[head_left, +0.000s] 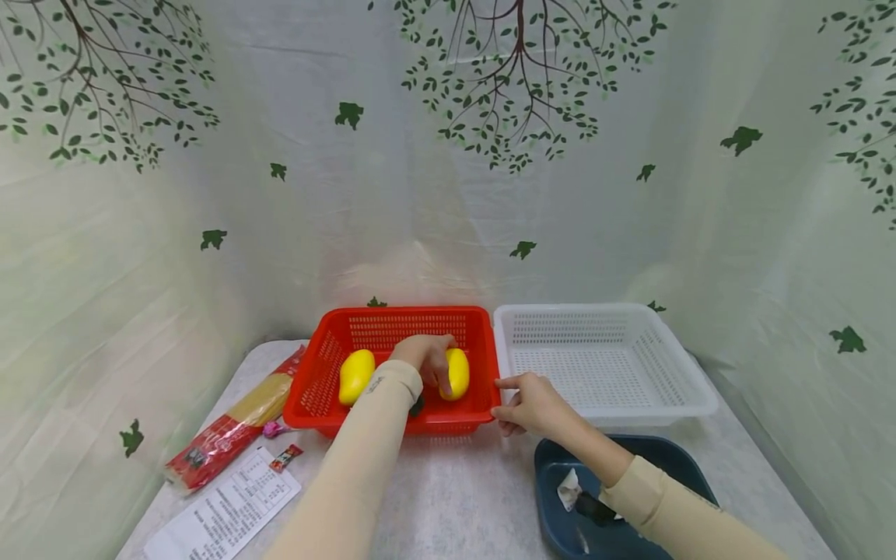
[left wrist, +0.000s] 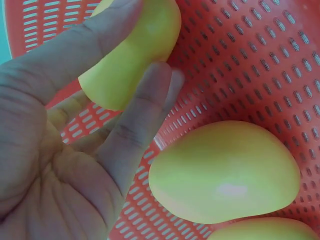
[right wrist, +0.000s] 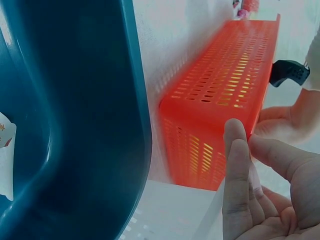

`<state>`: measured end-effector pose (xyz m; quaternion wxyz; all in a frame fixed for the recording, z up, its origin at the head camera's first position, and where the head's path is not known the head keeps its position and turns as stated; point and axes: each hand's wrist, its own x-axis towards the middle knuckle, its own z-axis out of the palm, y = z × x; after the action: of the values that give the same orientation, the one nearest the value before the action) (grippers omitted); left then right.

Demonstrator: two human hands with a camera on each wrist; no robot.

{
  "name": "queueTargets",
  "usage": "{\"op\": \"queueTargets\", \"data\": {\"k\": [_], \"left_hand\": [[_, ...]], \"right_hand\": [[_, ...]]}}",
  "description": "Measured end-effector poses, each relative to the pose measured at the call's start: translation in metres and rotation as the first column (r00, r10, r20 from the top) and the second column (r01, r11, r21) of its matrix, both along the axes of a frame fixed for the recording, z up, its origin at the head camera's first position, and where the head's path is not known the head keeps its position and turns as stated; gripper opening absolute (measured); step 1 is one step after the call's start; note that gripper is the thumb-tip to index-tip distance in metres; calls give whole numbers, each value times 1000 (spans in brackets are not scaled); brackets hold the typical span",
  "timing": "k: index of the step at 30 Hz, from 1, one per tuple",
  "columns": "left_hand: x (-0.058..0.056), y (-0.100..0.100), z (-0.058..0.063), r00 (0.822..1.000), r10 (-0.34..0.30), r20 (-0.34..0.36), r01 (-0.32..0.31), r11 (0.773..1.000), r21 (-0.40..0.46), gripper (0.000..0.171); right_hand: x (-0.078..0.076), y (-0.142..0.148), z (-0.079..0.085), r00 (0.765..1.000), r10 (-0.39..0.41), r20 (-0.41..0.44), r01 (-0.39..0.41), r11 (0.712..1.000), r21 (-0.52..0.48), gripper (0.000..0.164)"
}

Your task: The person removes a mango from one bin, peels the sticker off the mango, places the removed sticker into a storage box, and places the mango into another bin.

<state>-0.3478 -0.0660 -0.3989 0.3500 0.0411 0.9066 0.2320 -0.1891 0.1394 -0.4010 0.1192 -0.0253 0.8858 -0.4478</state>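
Inside the red plastic basket, my left hand holds a yellow mango near the right side, thumb and fingers around it. A second mango lies at the basket's left. The left wrist view also shows the edge of a further mango, which my left forearm hides in the head view. My right hand pinches the basket's front right rim between thumb and fingers. Through the basket's holes, yellow shows in the right wrist view.
A white basket stands right of the red one. In front of it sits a dark blue bin with a crumpled wrapper inside. At left lie a red pasta packet, a printed paper, a small wrapped bar and a pink candy.
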Motion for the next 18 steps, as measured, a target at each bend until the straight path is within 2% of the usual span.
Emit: {"op": "queueTargets", "data": {"k": [8,14,16,18], "left_hand": [[4,-8,6,1000,-14,3,14,1000,15,112],[7,-12,19,991,-128,-46,132,987,95,99],[9,-15,24,982,-165,-90,174,979,108,94],[13,-19,29,965,-207,-162,224,970,98,89]], "right_hand": [[-2,-2,2,999,39,1,-39,999,23,61],[3,8,8,999,45,-10,-45,998,38,63],[5,14,12,998,51,-28,-50,998,43,60],[6,20,16,997,61,-52,-58,997,51,57]]}}
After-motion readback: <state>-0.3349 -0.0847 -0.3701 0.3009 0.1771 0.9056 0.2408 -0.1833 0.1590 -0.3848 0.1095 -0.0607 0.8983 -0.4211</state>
